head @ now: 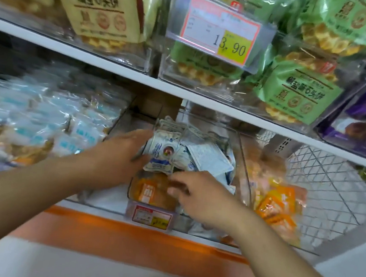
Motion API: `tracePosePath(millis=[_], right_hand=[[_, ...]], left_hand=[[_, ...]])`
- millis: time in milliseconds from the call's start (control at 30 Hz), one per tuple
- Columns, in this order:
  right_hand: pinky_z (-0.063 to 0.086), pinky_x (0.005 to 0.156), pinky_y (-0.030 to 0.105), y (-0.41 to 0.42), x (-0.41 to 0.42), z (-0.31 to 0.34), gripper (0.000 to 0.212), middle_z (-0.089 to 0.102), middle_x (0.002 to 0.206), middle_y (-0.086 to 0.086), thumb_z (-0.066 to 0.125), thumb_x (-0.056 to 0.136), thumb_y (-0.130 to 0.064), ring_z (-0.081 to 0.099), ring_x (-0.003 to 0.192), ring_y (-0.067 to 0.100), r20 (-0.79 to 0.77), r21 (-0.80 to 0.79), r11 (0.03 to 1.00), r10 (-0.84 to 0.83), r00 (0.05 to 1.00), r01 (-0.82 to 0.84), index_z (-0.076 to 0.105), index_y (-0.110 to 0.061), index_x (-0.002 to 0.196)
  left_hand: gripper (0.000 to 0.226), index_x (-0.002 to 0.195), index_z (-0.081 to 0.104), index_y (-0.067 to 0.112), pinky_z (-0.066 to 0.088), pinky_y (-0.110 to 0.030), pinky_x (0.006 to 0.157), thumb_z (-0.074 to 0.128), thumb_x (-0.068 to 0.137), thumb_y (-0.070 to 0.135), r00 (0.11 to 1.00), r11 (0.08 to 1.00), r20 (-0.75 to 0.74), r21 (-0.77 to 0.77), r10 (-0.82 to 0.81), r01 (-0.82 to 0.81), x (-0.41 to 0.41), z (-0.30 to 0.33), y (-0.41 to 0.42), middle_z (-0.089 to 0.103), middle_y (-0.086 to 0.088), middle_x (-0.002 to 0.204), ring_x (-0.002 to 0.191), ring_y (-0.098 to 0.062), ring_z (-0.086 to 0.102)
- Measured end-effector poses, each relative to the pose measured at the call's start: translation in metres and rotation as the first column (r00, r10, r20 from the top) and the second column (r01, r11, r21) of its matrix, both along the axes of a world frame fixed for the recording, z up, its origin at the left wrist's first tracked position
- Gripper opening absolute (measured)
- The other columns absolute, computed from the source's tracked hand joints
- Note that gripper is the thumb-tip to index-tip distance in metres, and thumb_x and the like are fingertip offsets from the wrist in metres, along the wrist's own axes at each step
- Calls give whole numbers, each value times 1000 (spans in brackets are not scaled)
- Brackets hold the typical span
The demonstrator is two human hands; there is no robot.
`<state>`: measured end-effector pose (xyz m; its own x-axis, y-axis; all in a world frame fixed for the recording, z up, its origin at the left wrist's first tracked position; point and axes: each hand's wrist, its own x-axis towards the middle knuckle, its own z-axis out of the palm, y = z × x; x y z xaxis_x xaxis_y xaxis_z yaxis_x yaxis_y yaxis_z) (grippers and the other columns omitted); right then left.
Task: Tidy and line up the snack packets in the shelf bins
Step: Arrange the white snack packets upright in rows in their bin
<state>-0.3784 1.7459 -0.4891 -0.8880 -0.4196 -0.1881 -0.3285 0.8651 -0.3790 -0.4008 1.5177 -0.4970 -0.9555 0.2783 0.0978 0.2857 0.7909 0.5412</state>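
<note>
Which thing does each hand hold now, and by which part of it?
The left hand grips a white-blue snack packet by its left edge. The right hand touches the packets at the front; whether it holds one cannot be told.

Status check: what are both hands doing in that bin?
Left hand on white packet, grip unclear. Right hand open above orange packet. Nothing blocking.
</note>
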Motion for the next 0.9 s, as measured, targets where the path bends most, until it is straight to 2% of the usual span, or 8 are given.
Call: tracePosePath(millis=[67, 100, 200, 333, 533, 733, 833, 900], right_hand=[[57, 82, 36, -11, -16, -18, 24, 75, 111, 6, 59, 103, -28, 69, 100, 24, 5, 163, 985, 56, 998, -56, 71, -20, 122], [58, 85, 36, -13, -22, -24, 24, 75, 111, 4, 61, 99, -24, 69, 103, 25, 1, 208, 975, 77, 997, -75, 71, -21, 121], [55, 84, 21, -18, -32, -22, 37, 76, 113, -8, 71, 94, -27, 67, 98, 8, 32, 152, 985, 74, 997, -78, 69, -34, 130], [56, 87, 29, -19, -35, -23, 47, 74, 105, -6, 80, 90, -26, 68, 94, 12, 127, 60, 998, 23, 992, -31, 67, -32, 135], [52, 77, 32, -19, -33, -31, 13, 69, 93, -7, 81, 88, -30, 63, 87, 14, 107, 125, 990, 44, 993, -57, 74, -25, 98], [59, 65, 41, -4, -16, -3, 13, 67, 75, 3, 72, 97, -18, 66, 67, 19, -50, -263, 960, -108, 993, 91, 68, -20, 85], [48, 69, 40, 18, -4, 12, 22, 54, 70, -3, 73, 95, -17, 54, 68, 15, -216, -400, 913, -185, 959, 86, 58, -22, 80], [51, 79, 39, 37, 3, 22, 20, 65, 77, -9, 72, 94, -8, 64, 78, 11, -191, -541, 832, -267, 945, 125, 65, -26, 89]], left_hand=[[48, 147, 39, 37, 46, -30, 94, 55, 102, 34, 1000, 1000, -3, 22, -19, 19, -2, -4, 0, 52, 6, 148, 119, -17, 59], [49, 148, 38, 38, 47, -30, 95, 55, 102, 35, 1000, 999, -6, 28, -19, 19, -3, -5, -1, 51, 7, 148, 120, -17, 59], [46, 145, 38, 40, 51, -34, 92, 54, 102, 37, 1000, 999, 9, 48, -22, 22, -6, -7, -6, 55, 9, 144, 115, -14, 61], [48, 146, 37, 40, 52, -33, 91, 54, 101, 35, 999, 998, 11, 58, -39, 39, -8, -10, -10, 53, 10, 144, 113, -12, 62], [51, 149, 36, 38, 51, -37, 99, 55, 101, 35, 999, 997, 23, 67, -42, 40, -8, -9, -10, 51, 10, 147, 120, -13, 59], [59, 152, 41, 38, 47, -39, 107, 52, 97, 57, 994, 990, 106, 143, 0, -16, -4, 1, -11, 49, 10, 152, 128, -16, 56], [74, 149, 44, 41, 44, -41, 111, 42, 84, 75, 996, 983, 91, 183, 3, -20, 2, 9, -10, 46, 14, 155, 133, -14, 51], [71, 149, 43, 42, 44, -42, 111, 44, 86, 73, 999, 993, 52, 117, -5, -1, 7, 13, -7, 45, 15, 155, 134, -14, 50]])
